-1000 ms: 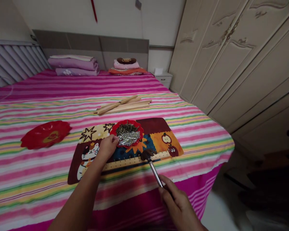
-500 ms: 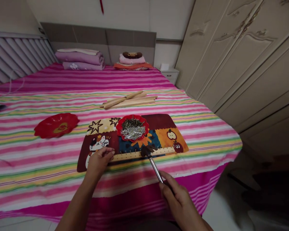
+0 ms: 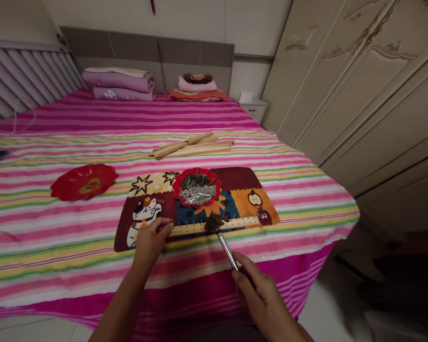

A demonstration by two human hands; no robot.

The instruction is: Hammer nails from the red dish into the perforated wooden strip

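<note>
My left hand (image 3: 150, 241) pinches the left end of a pale wooden strip (image 3: 189, 230) that lies across a patterned mat (image 3: 235, 178). A row of nails stands upright along the strip, with small dark dots on its face. In my right hand (image 3: 260, 289) is a hammer (image 3: 226, 248) with a shiny metal shaft and dark head. The hammer's head is over the strip near its middle and hides part of it; whether it touches a nail I cannot tell. Behind the strip, a red scalloped dish (image 3: 175, 186) holds loose nails (image 3: 197, 191), dark and silvery.
Another red dish (image 3: 66, 184) lies to the left on the striped bedspread (image 3: 28, 223). Several wooden strips (image 3: 196, 148) are piled beyond the mat. Folded bedding (image 3: 119, 85) sits by the headboard (image 3: 135, 52), and a wardrobe (image 3: 349, 85) stands at the right.
The hammer's head has shifted slightly left along the strip. My left hand keeps its hold on the strip's end. The whole view has tilted a little.
</note>
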